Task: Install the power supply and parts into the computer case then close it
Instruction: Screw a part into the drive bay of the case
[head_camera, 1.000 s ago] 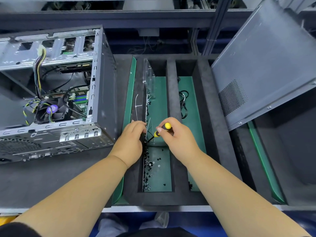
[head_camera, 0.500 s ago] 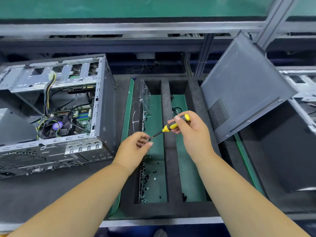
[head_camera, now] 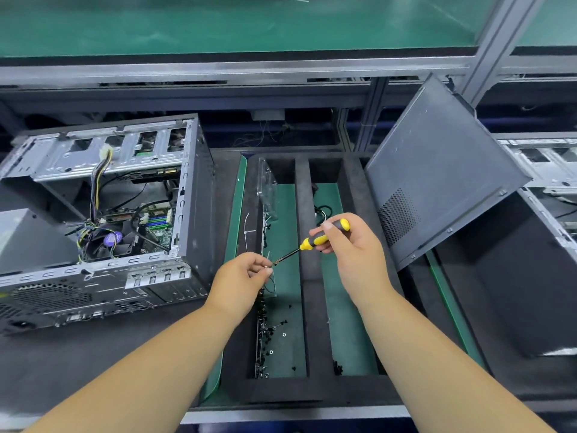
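Observation:
The open computer case (head_camera: 103,232) lies on its side at the left, with its fan, cables and motherboard showing. Its grey side panel (head_camera: 437,173) leans at the right. My right hand (head_camera: 352,248) grips a yellow and black screwdriver (head_camera: 321,239) above the foam tray. The tool's tip points down-left and meets a small silver screw (head_camera: 269,267), which my left hand (head_camera: 243,279) pinches in its fingertips. A grey power supply (head_camera: 28,239) shows at the far left edge.
A black foam tray (head_camera: 315,292) with green-floored slots holds several loose black screws (head_camera: 268,335) and a black cable (head_camera: 321,212). A clear plastic piece (head_camera: 268,189) stands in the left slot. Another metal chassis (head_camera: 543,164) sits at the far right.
Both hands lifted out of the tray slot. My left hand came up pinching a screw, and the screwdriver tip moved to it. The camera tilted upward.

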`<act>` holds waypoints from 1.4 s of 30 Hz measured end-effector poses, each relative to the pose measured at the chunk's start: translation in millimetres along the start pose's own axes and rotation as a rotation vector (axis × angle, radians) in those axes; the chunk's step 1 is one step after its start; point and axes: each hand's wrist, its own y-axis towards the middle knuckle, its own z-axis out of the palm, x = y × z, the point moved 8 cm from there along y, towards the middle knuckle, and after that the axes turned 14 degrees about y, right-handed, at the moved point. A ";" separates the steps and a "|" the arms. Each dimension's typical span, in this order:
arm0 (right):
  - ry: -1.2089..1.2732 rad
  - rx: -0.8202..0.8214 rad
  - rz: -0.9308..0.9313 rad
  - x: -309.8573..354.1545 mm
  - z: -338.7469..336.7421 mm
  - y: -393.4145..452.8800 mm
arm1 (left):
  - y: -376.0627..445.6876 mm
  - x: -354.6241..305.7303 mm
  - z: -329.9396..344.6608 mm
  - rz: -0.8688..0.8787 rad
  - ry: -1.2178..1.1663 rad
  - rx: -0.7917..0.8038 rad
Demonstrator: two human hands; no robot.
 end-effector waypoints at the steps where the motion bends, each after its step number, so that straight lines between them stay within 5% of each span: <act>1: -0.005 0.002 -0.008 -0.6 0.3 -1.0 | -0.2 2.6 0.2 -0.009 0.003 -0.004; 7: -0.614 0.166 0.194 -40.9 1.6 -4.1 | -1.1 15.6 1.2 -0.039 0.019 -0.023; 21: -0.431 0.044 -0.046 -18.7 -5.9 -0.6 | -3.5 12.4 0.4 -0.103 -0.109 0.006; 30: -0.985 0.225 -0.344 -30.2 8.8 -15.8 | -0.4 7.8 3.3 -0.109 -0.203 0.021; 42: -1.136 0.381 -0.104 -72.0 2.3 -25.0 | -3.7 8.6 18.6 -0.157 -0.270 0.091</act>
